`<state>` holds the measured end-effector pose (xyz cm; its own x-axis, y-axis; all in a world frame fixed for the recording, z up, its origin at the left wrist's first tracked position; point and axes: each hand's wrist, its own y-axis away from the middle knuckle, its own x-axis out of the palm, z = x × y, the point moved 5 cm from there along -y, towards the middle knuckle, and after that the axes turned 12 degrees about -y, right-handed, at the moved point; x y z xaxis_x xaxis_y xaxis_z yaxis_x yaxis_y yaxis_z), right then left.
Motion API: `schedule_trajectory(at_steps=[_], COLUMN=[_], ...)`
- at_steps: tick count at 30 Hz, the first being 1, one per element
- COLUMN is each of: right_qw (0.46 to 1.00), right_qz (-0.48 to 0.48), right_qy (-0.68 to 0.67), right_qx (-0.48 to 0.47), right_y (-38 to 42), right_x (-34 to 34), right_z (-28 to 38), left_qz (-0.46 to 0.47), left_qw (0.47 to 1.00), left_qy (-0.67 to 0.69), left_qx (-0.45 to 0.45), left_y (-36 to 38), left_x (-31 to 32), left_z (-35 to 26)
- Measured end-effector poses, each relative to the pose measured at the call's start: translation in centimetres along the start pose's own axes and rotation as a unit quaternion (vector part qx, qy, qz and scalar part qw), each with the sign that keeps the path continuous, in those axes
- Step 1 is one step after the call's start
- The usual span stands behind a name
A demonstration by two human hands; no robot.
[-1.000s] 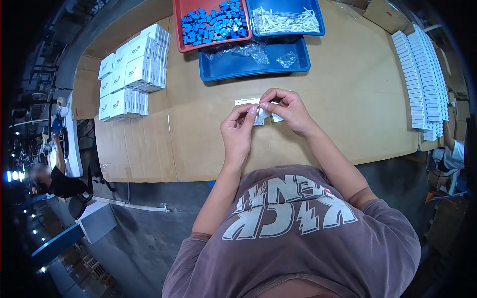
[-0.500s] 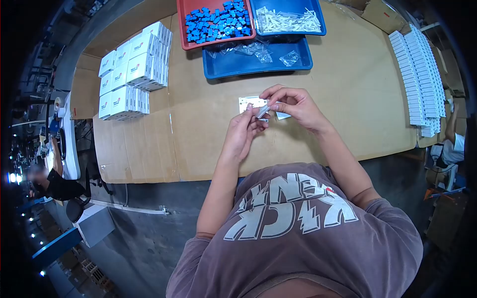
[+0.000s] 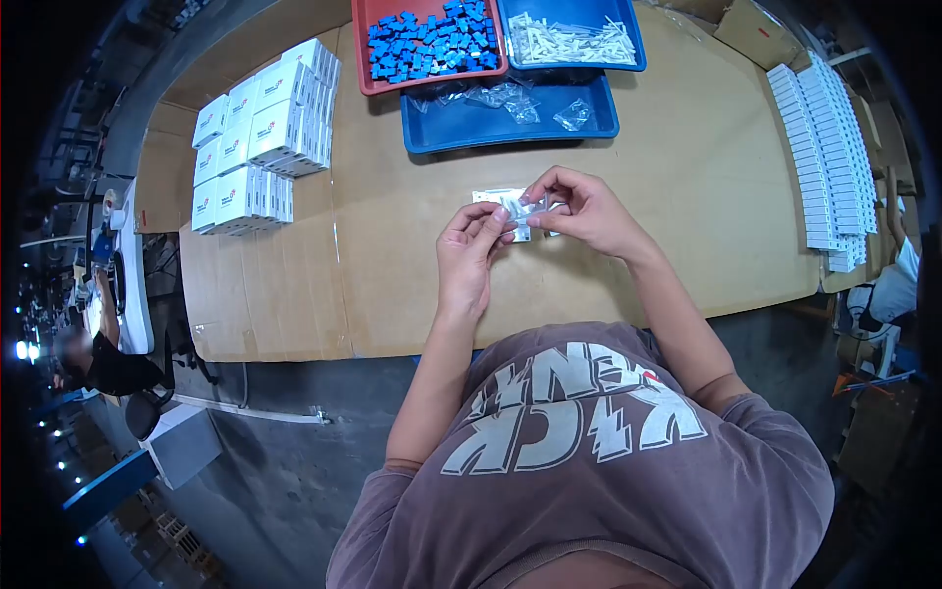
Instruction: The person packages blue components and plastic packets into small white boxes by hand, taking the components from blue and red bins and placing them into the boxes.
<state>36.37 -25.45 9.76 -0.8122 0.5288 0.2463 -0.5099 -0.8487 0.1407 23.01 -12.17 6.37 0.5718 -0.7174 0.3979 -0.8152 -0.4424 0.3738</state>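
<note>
Between my two hands is a small clear plastic bag point(image 3: 530, 209), stretched out above the table. My left hand point(image 3: 475, 243) pinches its left side between thumb and fingers. The right side is gripped by my right hand point(image 3: 581, 214), its thumb below and fingers bent over the top. Whether anything lies inside the bag I cannot tell. Under the hands, partly covered by them, a flat white printed piece point(image 3: 484, 197) rests on the cardboard surface.
Ahead stand a red tray point(image 3: 361, 59) of blue parts, a blue tray point(image 3: 640, 49) of white slender pieces, and a lower blue tray point(image 3: 461, 139) with clear bags. White boxes point(image 3: 235, 147) are stacked left, more white boxes point(image 3: 824, 157) right. A person point(image 3: 113, 363) sits far left.
The bag has been spread out flatter between my hands. My right hand's fingers have opened wider around it, and my left hand has shifted slightly left.
</note>
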Motion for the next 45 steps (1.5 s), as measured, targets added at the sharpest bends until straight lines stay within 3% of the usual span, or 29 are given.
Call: schedule_trajectory(at_steps=[3, 6, 9, 11, 18, 23, 27, 38, 45], right_qw=[0.998, 0.997, 1.000, 0.997, 0.988, 0.986, 0.982, 0.995, 0.998], right_qz=[0.007, 0.006, -0.003, -0.009, -0.042, -0.071, -0.057, -0.034, -0.054], right_qy=[-0.065, -0.077, -0.024, -0.078, -0.145, -0.154, -0.179, -0.096, -0.038], right_qx=[0.006, -0.027, 0.004, -0.019, 0.045, -0.006, -0.013, -0.008, 0.009], right_y=[-0.1, 0.1, 0.1, 0.2, -0.2, -0.3, -0.2, -0.6, -0.7], right_x=[0.3, 1.0, 0.5, 0.9, -0.2, 0.3, 0.4, 0.1, 0.0], right_z=[-0.7, -0.1, -0.6, -0.1, -0.8, -0.9, -0.5, -1.2, -1.7], left_qz=[0.004, 0.024, 0.034, 0.037, -0.009, -0.036, -0.035, -0.039, -0.042], left_qw=[1.000, 0.999, 0.997, 0.995, 0.994, 0.980, 0.980, 0.980, 0.930], left_qy=[-0.013, -0.035, -0.065, -0.091, -0.085, -0.097, -0.121, -0.152, -0.325], left_qx=[-0.003, 0.009, 0.009, 0.008, 0.073, 0.168, 0.152, 0.124, 0.166], left_y=[0.1, -0.1, 0.1, -0.1, 0.0, -0.4, 0.0, -0.2, -0.4], left_x=[0.3, 0.3, 0.8, 0.8, 1.8, 1.2, 1.3, 0.0, -1.5], left_z=[-0.1, 0.4, 0.1, 0.2, -0.7, -0.6, -1.5, -1.5, -1.9])
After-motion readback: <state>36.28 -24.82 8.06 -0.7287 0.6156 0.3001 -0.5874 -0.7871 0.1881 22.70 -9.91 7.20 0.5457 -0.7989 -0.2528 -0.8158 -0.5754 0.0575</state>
